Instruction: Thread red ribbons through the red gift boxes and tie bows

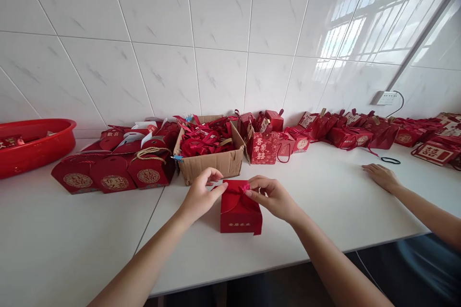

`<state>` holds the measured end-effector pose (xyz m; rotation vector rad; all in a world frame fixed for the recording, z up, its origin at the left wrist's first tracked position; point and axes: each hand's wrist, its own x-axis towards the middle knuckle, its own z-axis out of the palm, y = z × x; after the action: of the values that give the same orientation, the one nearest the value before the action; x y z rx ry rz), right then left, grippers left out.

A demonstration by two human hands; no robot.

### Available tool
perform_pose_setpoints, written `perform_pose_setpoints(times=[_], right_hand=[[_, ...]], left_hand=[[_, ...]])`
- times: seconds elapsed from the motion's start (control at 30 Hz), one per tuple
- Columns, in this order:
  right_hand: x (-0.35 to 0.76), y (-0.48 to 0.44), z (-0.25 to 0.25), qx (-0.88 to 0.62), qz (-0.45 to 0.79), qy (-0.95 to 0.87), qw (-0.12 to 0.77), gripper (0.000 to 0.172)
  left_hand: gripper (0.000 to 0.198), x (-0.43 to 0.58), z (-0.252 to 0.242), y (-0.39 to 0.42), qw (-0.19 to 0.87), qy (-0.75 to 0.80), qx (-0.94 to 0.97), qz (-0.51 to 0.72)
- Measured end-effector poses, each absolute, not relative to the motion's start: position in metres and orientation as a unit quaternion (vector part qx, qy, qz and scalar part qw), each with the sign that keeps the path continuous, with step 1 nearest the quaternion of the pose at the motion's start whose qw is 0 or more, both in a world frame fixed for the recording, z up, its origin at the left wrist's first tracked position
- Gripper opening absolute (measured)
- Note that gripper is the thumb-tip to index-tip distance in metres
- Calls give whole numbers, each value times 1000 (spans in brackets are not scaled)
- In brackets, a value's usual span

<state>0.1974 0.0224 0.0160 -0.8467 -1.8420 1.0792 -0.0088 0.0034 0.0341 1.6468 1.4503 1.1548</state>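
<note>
A small red gift box (240, 213) with gold lettering on its front stands on the white table (72, 240) in front of me. My left hand (201, 194) pinches the box's top flap at its left side. My right hand (273, 196) pinches a red ribbon (245, 188) at the top of the box from the right. Both hands have curled fingers touching the box top.
Behind the box a cardboard carton (211, 160) holds red ribbons. Flat red box blanks (115, 168) lie to its left, with a red basin (32, 146) at far left. Several finished red boxes (345, 134) line the wall. Another person's hand (382, 176) rests at right near a black hair tie (391, 160).
</note>
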Motion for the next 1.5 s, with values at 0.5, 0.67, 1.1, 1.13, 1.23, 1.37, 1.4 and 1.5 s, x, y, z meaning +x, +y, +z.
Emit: perform_pose_setpoints(times=[0.5, 0.67, 1.1, 1.13, 1.23, 1.37, 1.4, 1.5], right_hand=[[203, 29, 11, -294, 531, -707, 363, 28], [198, 25, 12, -282, 521, -712, 377, 26], [173, 17, 17, -450, 364, -713, 396, 14], [172, 17, 17, -459, 347, -717, 393, 14], [171, 16, 19, -474, 313, -729, 382, 15], [172, 16, 22, -472, 308, -737, 372, 17], [173, 16, 23, -468, 309, -739, 372, 18], [175, 16, 25, -444, 308, -756, 369, 20]], left_hand=[[31, -10, 18, 6, 470, 525, 593, 390], [25, -8, 18, 6, 460, 526, 597, 395], [30, -8, 69, -4, 446, 526, 643, 333], [30, -10, 75, -5, 440, 519, 657, 323], [24, -14, 91, -6, 345, 489, 739, 310], [6, -13, 112, -7, 219, 454, 809, 302], [4, -11, 117, -7, 223, 445, 815, 297], [9, -5, 130, -4, 250, 425, 827, 269]])
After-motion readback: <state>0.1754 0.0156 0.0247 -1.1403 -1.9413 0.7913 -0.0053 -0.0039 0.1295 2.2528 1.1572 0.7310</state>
